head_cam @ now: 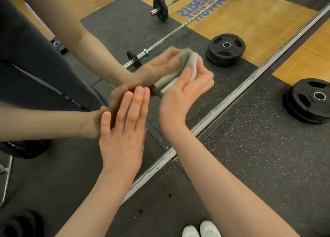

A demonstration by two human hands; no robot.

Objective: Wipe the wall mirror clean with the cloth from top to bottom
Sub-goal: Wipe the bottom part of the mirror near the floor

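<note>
The wall mirror fills the upper left of the view; its metal bottom edge runs diagonally from lower left to upper right. My right hand presses a folded pale green-grey cloth against the glass low down, near that edge. The cloth is blurred. My left hand lies flat on the mirror to the left of the cloth, fingers straight and close together, holding nothing. Both hands and forearms show reflected in the glass, meeting my real ones.
A stack of black weight plates sits on the speckled rubber floor at right, close to the mirror base. Barbells and plates appear only as reflections. My white shoes stand at the bottom edge. A metal stand leg shows at far left.
</note>
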